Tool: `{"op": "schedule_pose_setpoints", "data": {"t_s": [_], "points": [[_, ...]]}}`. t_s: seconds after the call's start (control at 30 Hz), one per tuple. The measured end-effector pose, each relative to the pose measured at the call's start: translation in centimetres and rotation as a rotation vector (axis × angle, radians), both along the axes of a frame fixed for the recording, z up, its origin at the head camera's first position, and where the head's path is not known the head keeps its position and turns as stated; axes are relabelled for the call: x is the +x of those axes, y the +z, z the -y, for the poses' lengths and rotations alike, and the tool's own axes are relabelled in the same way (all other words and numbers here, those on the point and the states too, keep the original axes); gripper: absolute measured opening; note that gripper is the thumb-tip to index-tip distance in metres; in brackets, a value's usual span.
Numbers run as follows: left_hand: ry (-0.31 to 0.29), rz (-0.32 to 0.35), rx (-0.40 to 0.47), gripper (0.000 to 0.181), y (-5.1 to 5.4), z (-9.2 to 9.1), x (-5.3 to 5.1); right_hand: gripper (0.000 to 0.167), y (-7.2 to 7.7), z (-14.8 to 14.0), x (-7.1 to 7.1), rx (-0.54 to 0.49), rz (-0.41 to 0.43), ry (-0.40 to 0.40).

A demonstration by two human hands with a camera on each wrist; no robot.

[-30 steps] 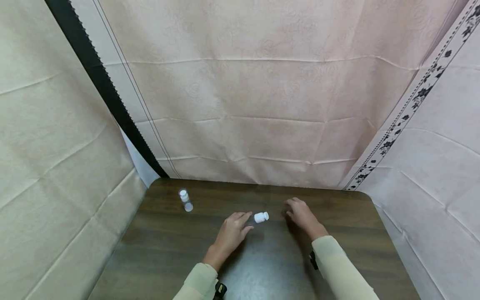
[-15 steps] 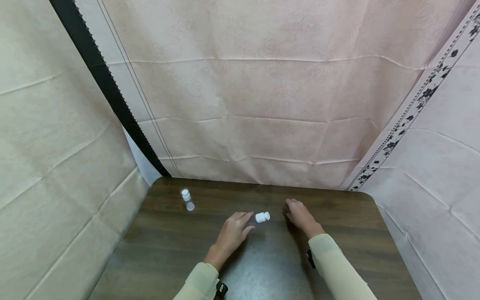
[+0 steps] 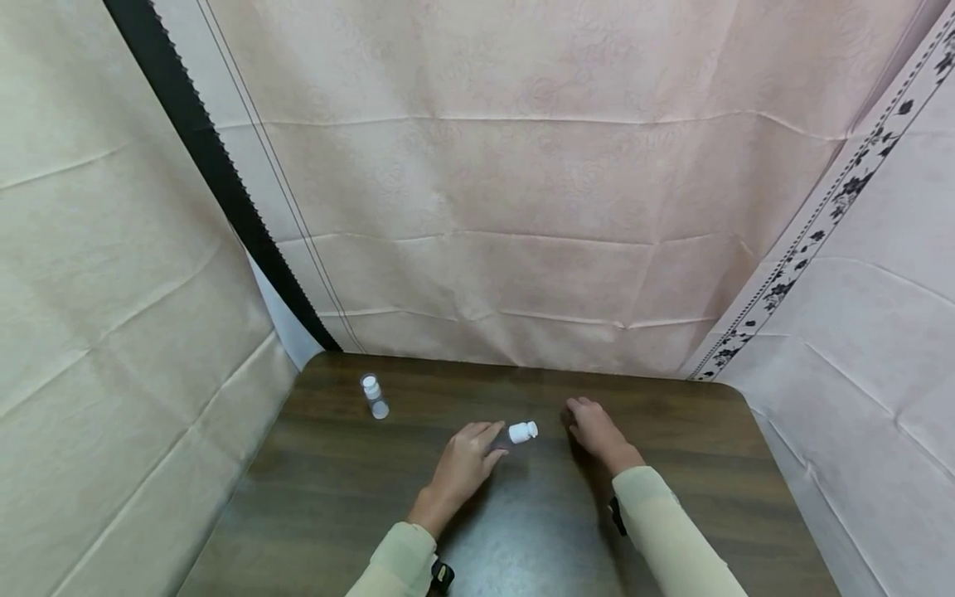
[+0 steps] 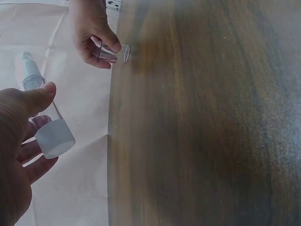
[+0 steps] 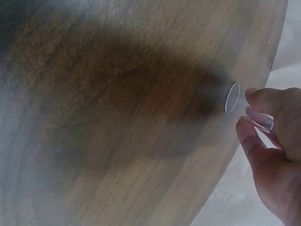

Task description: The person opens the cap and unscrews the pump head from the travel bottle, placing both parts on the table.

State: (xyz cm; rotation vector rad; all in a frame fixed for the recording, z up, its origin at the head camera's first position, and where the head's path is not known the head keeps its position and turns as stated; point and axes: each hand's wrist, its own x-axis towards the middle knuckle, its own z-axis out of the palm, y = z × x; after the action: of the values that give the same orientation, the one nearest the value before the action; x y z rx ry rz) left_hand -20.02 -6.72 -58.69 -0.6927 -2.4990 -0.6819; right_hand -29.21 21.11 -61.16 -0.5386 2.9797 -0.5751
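My left hand (image 3: 464, 460) grips a small clear pump bottle (image 3: 521, 433), lying tilted with its white pump end pointing right in the head view. In the left wrist view, the thumb and fingers curl round the clear body, above the white base (image 4: 55, 139). My right hand (image 3: 597, 427) pinches a clear cylindrical cap (image 5: 232, 98) between thumb and fingers; its round rim faces away from the palm, and the fingers hide part of its wall. Cap and bottle are apart. At the table's far left stands a second small bottle (image 3: 375, 396) with a white top.
Both hands are over a dark brown wooden table (image 3: 328, 497) with rounded far corners. Pale cloth (image 3: 477, 207) hangs behind it, and more cloth hangs on the left and right sides. Black wrist straps (image 3: 442, 574) show below the sleeves.
My right hand has shifted slightly left with the cap, towards the bottle. My left hand keeps its grip on the pump bottle. The head view has turned very slightly.
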Motion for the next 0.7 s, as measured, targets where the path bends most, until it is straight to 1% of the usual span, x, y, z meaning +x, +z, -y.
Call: {"op": "schedule_pose_setpoints", "data": {"t_s": [0.1,0.2,0.3,0.43,0.5,0.7], "points": [[-0.002,-0.004,-0.01,0.045,0.1,0.1,0.0,0.046,-0.4,-0.1,0.2,-0.017,-0.004,0.007],[-0.005,-0.013,-0.024,0.045,0.2,0.2,0.0,0.063,-0.7,-0.4,0.5,-0.041,-0.01,-0.007],[-0.005,-0.02,-0.031,0.045,0.2,0.1,0.1,0.073,-0.7,-0.7,0.8,-0.087,-0.019,-0.033],[0.001,-0.012,-0.039,0.044,0.3,0.0,0.1,0.075,-0.2,-1.0,1.2,-0.123,-0.04,-0.043],[0.002,-0.012,-0.043,0.044,0.3,0.0,0.1,0.075,0.1,-1.2,1.5,-0.127,-0.065,-0.037],[-0.002,-0.032,-0.046,0.045,0.3,-0.3,0.1,0.074,1.1,-1.5,2.7,-0.146,-0.197,-0.002]]}}
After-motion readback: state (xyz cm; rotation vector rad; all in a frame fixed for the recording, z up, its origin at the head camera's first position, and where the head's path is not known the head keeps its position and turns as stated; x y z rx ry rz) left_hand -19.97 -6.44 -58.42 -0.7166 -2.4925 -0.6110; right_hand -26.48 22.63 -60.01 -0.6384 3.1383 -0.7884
